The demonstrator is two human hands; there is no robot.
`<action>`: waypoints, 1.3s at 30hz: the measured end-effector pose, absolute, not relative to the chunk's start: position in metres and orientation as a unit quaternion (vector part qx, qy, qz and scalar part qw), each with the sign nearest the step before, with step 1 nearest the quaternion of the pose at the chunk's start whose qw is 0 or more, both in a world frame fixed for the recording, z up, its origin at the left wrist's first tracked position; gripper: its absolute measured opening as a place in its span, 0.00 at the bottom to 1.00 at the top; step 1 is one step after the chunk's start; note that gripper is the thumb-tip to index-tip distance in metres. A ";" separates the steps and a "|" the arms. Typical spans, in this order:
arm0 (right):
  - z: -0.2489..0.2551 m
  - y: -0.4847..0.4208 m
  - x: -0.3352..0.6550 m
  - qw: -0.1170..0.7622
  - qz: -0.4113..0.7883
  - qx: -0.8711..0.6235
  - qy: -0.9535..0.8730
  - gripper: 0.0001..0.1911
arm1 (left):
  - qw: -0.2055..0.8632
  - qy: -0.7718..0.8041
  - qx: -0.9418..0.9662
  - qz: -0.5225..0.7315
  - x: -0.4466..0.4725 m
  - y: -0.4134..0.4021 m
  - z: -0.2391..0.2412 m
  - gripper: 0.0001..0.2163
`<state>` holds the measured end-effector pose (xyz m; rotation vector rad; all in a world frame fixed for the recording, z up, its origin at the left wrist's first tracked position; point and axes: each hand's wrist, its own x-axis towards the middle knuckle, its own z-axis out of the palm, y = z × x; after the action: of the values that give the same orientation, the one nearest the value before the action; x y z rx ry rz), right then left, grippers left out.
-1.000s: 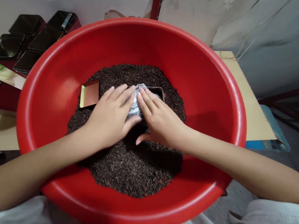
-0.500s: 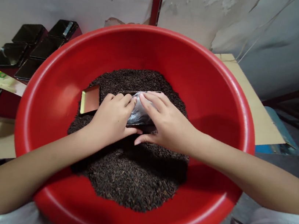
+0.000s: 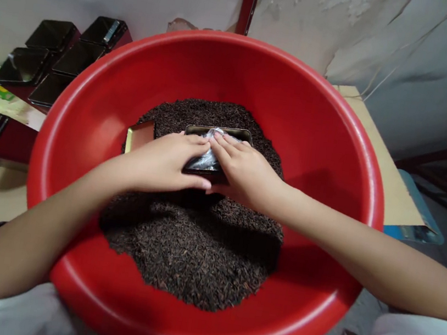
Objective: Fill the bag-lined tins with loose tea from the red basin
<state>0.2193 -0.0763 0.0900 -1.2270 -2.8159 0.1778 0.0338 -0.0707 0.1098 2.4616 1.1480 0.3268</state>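
Note:
An open rectangular tin stands in a heap of dark loose tea leaves inside a big red basin. Crumpled clear plastic film fills its mouth. My left hand covers the tin's left end, fingers pressed on the film and thumb along the near wall. From the other side, my right hand lies over the right end, its fingers flat together on the film and its thumb low at the front. Beside my left hand a tin lid, pale inside, rests on the leaves, partly hidden.
Several dark red tins stand left of the basin, with another tin nearer me. A tan board lies beyond the basin's right rim. A peeling wall rises behind.
My left hand has turned flatter and shifted left, and my right hand's fingers have come together over the film. More of the tin's far rim shows. The film looks pressed lower.

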 end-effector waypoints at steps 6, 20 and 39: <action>0.077 -0.077 0.221 0.150 0.050 -0.411 -0.898 0.43 | 0.090 0.643 0.730 0.212 -0.018 -0.016 0.092 0.08; 0.067 -0.034 0.258 0.371 0.189 -0.481 -0.772 0.26 | 0.036 0.776 0.628 -0.038 -0.028 -0.008 0.061 0.12; 0.118 -0.054 0.258 0.408 -0.021 -0.276 -0.870 0.61 | 0.308 0.374 0.742 0.463 0.019 -0.074 0.138 0.23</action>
<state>0.2580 -0.0535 0.1180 -0.6960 -2.1933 -0.0532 0.0188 -0.0737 0.1380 1.9620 0.9896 1.2235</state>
